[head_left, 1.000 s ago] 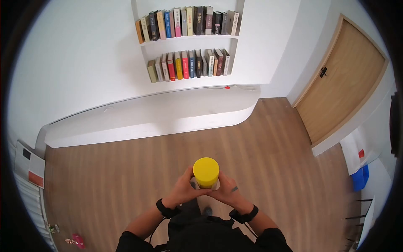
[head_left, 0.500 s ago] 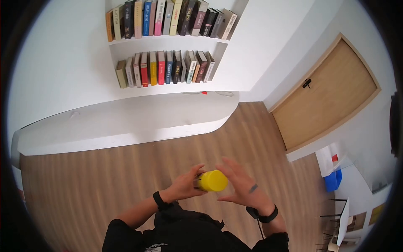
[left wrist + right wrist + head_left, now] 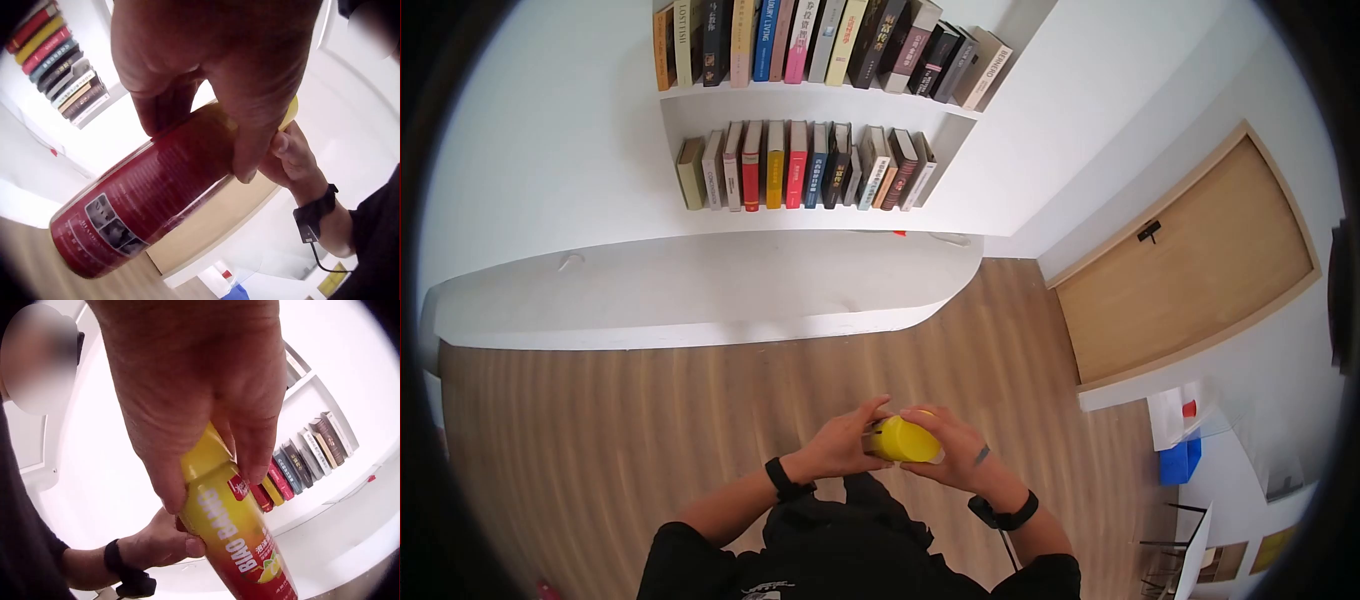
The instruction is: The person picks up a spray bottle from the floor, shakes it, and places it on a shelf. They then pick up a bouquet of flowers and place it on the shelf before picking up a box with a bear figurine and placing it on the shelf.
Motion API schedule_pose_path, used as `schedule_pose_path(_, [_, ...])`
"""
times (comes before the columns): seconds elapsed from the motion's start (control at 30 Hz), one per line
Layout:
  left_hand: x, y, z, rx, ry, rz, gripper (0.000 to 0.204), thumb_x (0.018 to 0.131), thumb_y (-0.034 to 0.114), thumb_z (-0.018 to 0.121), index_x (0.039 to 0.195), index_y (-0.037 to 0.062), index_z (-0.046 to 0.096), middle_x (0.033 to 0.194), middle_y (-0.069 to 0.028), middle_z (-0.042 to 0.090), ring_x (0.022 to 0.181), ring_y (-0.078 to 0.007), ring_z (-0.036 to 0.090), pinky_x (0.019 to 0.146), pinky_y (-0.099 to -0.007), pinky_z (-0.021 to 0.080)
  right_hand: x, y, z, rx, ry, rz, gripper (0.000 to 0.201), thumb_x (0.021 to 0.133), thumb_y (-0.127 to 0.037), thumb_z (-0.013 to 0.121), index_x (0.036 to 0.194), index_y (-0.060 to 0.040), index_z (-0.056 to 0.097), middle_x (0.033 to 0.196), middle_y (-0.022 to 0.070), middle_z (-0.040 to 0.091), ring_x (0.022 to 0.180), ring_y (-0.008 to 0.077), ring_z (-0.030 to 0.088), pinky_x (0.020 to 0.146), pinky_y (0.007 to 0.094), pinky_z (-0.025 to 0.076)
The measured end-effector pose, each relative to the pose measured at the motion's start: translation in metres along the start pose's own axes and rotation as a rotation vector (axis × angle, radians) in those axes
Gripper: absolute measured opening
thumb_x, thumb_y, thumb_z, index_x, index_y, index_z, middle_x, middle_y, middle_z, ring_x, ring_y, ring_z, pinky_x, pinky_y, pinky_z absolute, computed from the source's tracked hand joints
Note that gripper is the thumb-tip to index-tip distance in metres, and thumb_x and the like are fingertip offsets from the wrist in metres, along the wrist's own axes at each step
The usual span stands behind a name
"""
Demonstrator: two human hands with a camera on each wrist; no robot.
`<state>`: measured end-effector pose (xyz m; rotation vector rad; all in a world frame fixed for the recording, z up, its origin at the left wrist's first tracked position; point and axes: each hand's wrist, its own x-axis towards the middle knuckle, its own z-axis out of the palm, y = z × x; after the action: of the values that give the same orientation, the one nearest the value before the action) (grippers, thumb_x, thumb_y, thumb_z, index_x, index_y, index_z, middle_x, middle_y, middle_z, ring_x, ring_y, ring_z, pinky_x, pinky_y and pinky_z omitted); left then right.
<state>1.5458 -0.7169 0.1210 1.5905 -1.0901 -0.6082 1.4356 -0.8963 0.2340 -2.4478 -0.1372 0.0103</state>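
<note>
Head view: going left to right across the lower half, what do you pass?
Left wristband → left hand → yellow-capped can → right hand → right wristband → blue bin.

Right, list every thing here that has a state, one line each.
Red and yellow cylindrical can with yellow lid: tilted, lid on, held in both hands.
Left hand: grips the can's body.
Right hand: fingers wrapped round the lid end.
Light wooden door: closed.
Books on white shelves: upright or leaning.
</note>
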Motion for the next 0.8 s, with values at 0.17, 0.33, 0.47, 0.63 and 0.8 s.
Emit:
schedule_pose_path(0.17, [0.027, -0.012, 0.000, 0.050, 0.035, -0.054, 0.095, 0.068, 0.028, 0.085, 0.140, 0.0097, 0.027, 0.124, -0.0163, 0.059, 0.109, -0.0377, 0.060, 0.090, -0.0423, 0.050, 0.021, 0.044, -0.002, 0.132, 0.018, -0.065, 0.072, 0.072, -0.016, 0.082, 0.133, -0.0160, 0.043, 0.128, 0.0149, 0.054, 0.111, 0.0359, 0.058, 0.089, 0.0394, 0.051])
schedule_pose_path(0.33, [0.065, -0.012, 0.003, 0.122, 0.102, -0.109, 0.094, 0.069, 0.028, 0.085, 0.141, 0.0095, 0.027, 0.123, -0.0168, 0.060, 0.109, -0.0386, 0.060, 0.090, -0.0425, 0.050, 0.043, 0.092, -0.026, 0.176, 0.008, -0.194, 0.078, 0.069, -0.015, 0.085, 0.134, -0.0134, 0.043, 0.127, 0.0165, 0.054, 0.111, 0.0341, 0.059, 0.091, 0.0379, 0.051])
schedule_pose_path(0.47, [0.109, -0.005, 0.008, 0.163, 0.109, -0.140, 0.093, 0.069, 0.028, 0.085, 0.141, 0.0096, 0.028, 0.123, -0.0175, 0.059, 0.109, -0.0397, 0.059, 0.091, -0.0428, 0.050, 0.055, 0.131, -0.049, 0.165, 0.018, -0.262, 0.078, 0.070, -0.016, 0.085, 0.135, -0.0152, 0.041, 0.127, 0.0161, 0.054, 0.109, 0.0343, 0.060, 0.088, 0.0382, 0.053])
schedule_pose_path(0.63, [0.155, 0.001, 0.022, 0.165, 0.103, -0.144, 0.093, 0.070, 0.028, 0.084, 0.141, 0.0104, 0.027, 0.124, -0.0181, 0.058, 0.110, -0.0401, 0.058, 0.091, -0.0434, 0.050, 0.060, 0.173, -0.079, 0.176, -0.032, -0.299, 0.074, 0.075, -0.016, 0.079, 0.137, -0.0166, 0.039, 0.129, 0.0150, 0.053, 0.113, 0.0358, 0.056, 0.090, 0.0405, 0.051])
schedule_pose_path(0.8, [0.186, -0.004, 0.036, 0.192, 0.075, -0.159, 0.090, 0.072, 0.029, 0.082, 0.141, 0.0075, 0.027, 0.123, -0.0165, 0.059, 0.107, -0.0386, 0.060, 0.088, -0.0430, 0.050, 0.063, 0.203, -0.100, 0.207, -0.027, -0.322, 0.074, 0.075, -0.014, 0.077, 0.138, -0.0159, 0.038, 0.127, 0.0156, 0.054, 0.112, 0.0369, 0.056, 0.088, 0.0407, 0.051])
